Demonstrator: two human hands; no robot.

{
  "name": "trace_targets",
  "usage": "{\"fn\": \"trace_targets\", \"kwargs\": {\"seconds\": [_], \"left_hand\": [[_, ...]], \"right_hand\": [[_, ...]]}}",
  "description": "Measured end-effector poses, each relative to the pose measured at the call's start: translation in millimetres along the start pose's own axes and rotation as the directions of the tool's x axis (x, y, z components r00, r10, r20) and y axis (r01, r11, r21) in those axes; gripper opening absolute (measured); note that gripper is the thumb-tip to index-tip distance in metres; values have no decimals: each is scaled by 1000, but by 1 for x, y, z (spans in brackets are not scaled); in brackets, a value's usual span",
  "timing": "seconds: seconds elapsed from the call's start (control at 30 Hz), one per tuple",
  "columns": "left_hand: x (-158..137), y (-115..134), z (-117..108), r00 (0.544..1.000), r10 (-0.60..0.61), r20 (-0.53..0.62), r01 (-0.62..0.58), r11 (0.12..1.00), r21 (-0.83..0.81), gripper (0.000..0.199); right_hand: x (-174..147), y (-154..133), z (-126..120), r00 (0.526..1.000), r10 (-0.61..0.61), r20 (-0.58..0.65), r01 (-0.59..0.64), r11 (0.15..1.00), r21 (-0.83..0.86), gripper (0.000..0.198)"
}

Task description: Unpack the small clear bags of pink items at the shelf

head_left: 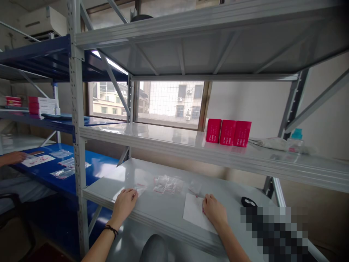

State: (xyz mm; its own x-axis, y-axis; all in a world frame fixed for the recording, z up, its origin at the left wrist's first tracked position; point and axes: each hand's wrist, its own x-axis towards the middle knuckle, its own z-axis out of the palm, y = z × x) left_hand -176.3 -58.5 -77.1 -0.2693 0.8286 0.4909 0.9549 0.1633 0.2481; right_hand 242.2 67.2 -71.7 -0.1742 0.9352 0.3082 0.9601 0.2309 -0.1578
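Observation:
My left hand rests at the front of the grey shelf, fingers curled on the edge of a small clear plastic bag. More clear zip bags with red edges lie in a cluster to its right, and a single bag sits farther right. A white sheet of paper lies flat near the shelf's front. Over the paper's right side, my right hand has its fingers drawn together; tiny red bits show by the fingertips, but what they grip is hidden.
Three red boxes stand on the middle shelf, with a teal-capped bottle to the right. A round black object lies right of my right hand. At left, another person's hand works over a blue shelf. A metal upright separates the shelves.

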Motion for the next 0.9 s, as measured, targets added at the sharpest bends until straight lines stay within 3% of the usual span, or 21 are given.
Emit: {"fn": "trace_targets", "kwargs": {"seconds": [0.23, 0.4, 0.5, 0.63, 0.9], "left_hand": [[-2, 12, -4, 975, -21, -223, -4, 994, -112, 41], [-38, 44, -5, 901, -18, -433, -127, 944, -303, 31], [-56, 67, -6, 905, 53, -422, -208, 921, -329, 23], [-63, 85, -7, 922, 97, -375, -243, 899, -365, 19], [-63, 77, -13, 926, 81, -369, -242, 877, -414, 20]], "right_hand": [[1, 7, -11, 997, 25, -67, -23, 999, 41, 44], [19, 8, -17, 987, -152, -44, 154, 986, 63, 36], [31, 2, -12, 973, -230, 18, 229, 973, 41, 30], [41, -9, -2, 973, -225, 58, 226, 974, -1, 29], [40, -14, -8, 970, -237, 45, 235, 971, 45, 26]]}}
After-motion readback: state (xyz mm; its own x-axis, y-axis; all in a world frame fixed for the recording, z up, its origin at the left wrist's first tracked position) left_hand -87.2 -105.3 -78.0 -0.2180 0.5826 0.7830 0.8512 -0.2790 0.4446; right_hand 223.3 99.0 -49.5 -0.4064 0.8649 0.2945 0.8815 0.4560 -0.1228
